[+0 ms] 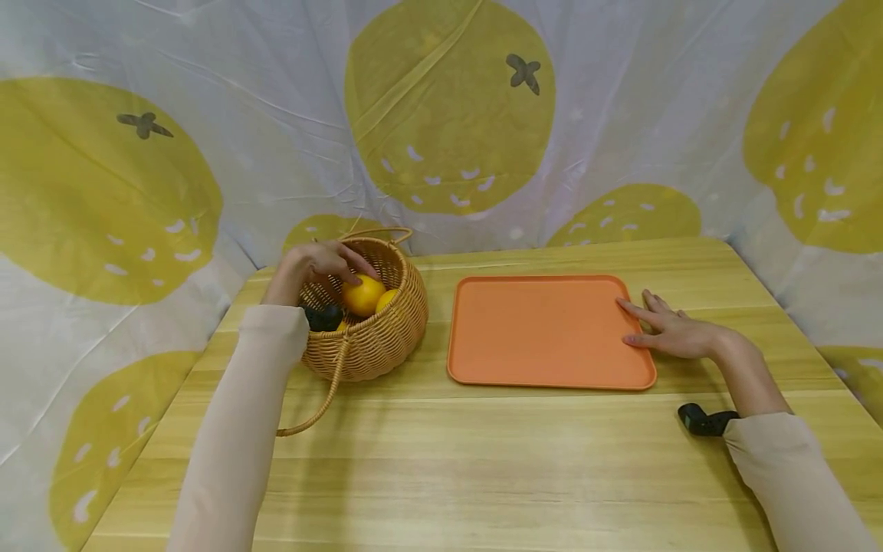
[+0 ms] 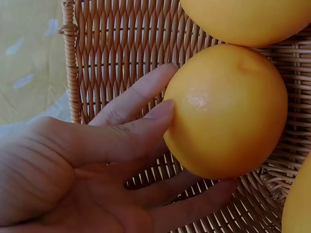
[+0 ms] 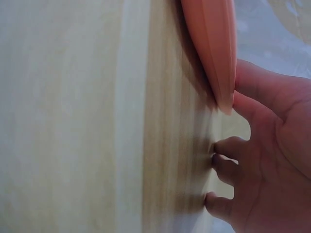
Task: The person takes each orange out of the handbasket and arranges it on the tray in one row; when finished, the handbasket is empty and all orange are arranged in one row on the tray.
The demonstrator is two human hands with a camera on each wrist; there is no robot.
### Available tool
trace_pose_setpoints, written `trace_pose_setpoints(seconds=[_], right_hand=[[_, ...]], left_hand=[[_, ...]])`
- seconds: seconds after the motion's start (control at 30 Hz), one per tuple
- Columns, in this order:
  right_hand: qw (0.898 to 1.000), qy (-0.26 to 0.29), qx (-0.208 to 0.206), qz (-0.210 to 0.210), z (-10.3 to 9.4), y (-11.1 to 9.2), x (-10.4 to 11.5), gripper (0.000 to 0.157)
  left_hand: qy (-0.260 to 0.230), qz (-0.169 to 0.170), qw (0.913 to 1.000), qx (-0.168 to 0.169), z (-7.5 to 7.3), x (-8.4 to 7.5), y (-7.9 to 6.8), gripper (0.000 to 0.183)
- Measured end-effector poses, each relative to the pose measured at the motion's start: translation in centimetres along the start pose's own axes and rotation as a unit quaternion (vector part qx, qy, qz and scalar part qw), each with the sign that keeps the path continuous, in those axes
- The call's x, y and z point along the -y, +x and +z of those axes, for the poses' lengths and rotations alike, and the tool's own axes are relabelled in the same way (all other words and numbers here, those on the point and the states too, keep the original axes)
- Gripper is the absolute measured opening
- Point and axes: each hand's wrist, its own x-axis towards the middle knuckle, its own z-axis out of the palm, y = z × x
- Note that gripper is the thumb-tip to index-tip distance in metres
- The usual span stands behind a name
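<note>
We observe the left hand reaching over the rim into a wicker basket, grasping a yellow-orange orange. In the left wrist view we see the thumb and a finger against one side of the fruit, with other fingers curving beneath it. The grasped orange is inside the basket, next to the woven wall.

We note two more fruits in the same view: an upper orange just beside the grasped one, and a lower orange cut off by the frame edge.

The right hand is released, its fingers spread and loosely extended at the right edge of a tray. In the right wrist view we see the thumb and a finger at the tray's rim; the other fingertips point toward the tabletop, and we cannot tell whether they all touch it.

The tray is flat, coral-coloured and rectangular with rounded corners, lying to the right of the basket, well apart from the left hand. One basket handle droops toward the viewer. We record a dark device at the right wrist, beige sleeves, and a fruit-printed cloth behind the tabletop.
</note>
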Motion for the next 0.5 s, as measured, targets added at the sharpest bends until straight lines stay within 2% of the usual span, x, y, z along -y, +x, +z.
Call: trace_pose_setpoints(seconds=[0.2, 0.4, 0.5], right_hand=[[1.000, 0.004, -0.001, -0.003, 0.19, -0.03, -0.05, 0.086], [1.000, 0.003, -0.004, -0.009, 0.25, 0.03, -0.16, 0.085], [1.000, 0.002, -0.006, -0.009, 0.20, 0.05, -0.16, 0.086]], left_hand=[[0.004, -0.010, 0.9999, 0.007, 0.03, 0.32, 0.18, 0.050], [0.002, -0.003, 0.9992, 0.039, 0.09, 0.68, 0.21, 0.051], [0.001, 0.010, 0.9990, 0.042, 0.20, 0.81, 0.17, 0.050]])
